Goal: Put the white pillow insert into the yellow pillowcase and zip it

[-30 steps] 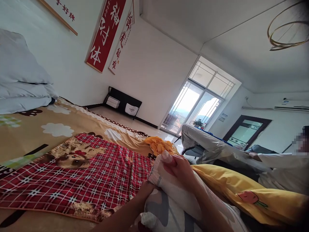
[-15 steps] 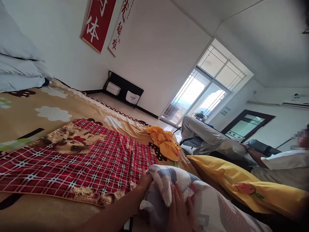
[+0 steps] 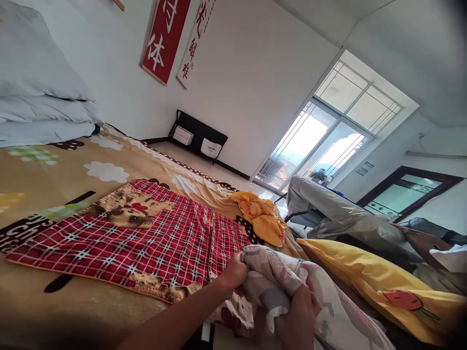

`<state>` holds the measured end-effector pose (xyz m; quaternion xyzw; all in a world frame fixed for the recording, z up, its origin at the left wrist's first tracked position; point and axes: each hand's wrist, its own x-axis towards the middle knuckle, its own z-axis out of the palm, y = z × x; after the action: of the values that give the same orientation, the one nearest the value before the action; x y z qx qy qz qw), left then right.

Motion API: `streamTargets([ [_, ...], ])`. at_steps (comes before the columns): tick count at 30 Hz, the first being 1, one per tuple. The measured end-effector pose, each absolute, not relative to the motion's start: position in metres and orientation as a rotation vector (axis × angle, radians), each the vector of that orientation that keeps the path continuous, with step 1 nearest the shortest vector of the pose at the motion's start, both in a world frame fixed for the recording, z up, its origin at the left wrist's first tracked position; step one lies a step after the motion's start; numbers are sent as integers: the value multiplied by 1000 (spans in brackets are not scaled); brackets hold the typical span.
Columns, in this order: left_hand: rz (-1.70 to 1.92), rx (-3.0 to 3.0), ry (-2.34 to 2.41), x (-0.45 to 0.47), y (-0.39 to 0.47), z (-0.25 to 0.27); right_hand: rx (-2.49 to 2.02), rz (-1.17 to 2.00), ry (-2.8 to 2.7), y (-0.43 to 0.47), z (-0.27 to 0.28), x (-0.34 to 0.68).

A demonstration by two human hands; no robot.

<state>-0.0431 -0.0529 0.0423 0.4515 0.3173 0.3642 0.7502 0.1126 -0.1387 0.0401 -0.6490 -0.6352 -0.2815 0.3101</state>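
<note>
A white, grey and pink patterned cloth cover (image 3: 328,287) lies bunched in front of me at the lower right, apparently padded; whether a pillow or a quilt is inside, I cannot tell. My left hand (image 3: 234,272) is closed around its far left corner. Nearer to me, my right hand (image 3: 299,311) grips a gathered fold of the same cover, its fingers curled and partly hidden. Beside my left arm a red plaid blanket (image 3: 175,233) with a dog picture is spread flat on the tan bedspread (image 3: 47,180).
A yellow pillow (image 3: 365,272) with a carrot picture lies to the right. Crumpled orange cloth (image 3: 260,216) rests at the bed's edge. Folded white bedding (image 3: 40,116) is stacked far left. Beyond the yellow pillow, a person's arm (image 3: 425,243) shows near grey sheeting (image 3: 324,201).
My right hand has gone from lying flat with fingers stretched on the cover to clutching a fold of it. The cover's near edge is lifted and rumpled. The view has turned slightly left.
</note>
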Motion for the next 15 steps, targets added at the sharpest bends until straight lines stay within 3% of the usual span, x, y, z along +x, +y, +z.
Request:
streamTargets([
  [6, 757, 1162, 725, -50, -55, 45, -1867, -273, -1502, -124, 71, 149],
  [10, 861, 1548, 702, -64, -47, 39, -1891, -165, -1480, -124, 78, 153],
  [15, 823, 1749, 343, -76, -51, 33, -1870, -156, -1450, -128, 79, 154],
])
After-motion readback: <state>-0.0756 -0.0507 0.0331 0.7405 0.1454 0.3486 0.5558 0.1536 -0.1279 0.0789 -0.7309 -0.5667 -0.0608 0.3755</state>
